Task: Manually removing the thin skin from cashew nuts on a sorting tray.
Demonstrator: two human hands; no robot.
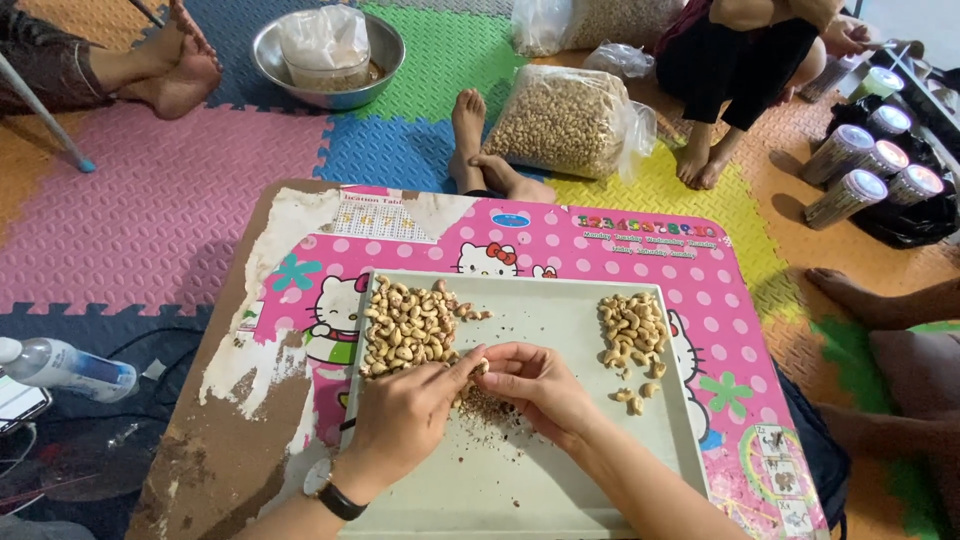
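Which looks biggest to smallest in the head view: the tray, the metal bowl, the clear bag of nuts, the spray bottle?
1. Tray, though it is nearest the camera.
2. Clear bag of nuts and metal bowl: look alike, too close to rank.
3. Spray bottle, partly cut off at the edge.

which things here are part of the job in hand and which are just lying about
In use: left hand, right hand, cashew between them, tray, unsorted cashew pile, sorted cashew pile.

Lying about: spray bottle, steel bowl, lidded jars.

Nut between fingertips (478, 368): mostly hidden. Tray (560, 300) near edge cut off. Far-right seated person (745, 60): upper body out of frame.
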